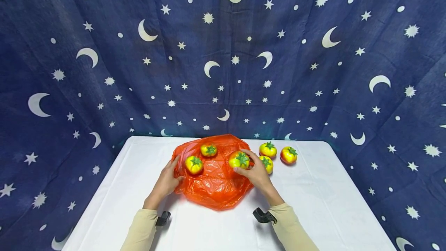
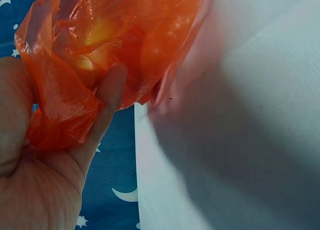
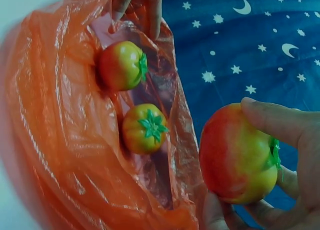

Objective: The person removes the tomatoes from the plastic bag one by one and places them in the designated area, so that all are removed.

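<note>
Red-and-yellow tomato, green leaves on top, held up at the crumpled orange plastic bag, two more tomatoes nestled there!

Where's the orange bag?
In the head view, the orange bag is near the far edge of the table, between the left hand and the right hand, left of three tomatoes.

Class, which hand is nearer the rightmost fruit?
Right. The right hand holds another fruit left of the rightmost fruit; the left hand is farther left, holding the plastic bag.

Bag is orange-red — fruit red and yellow
</note>
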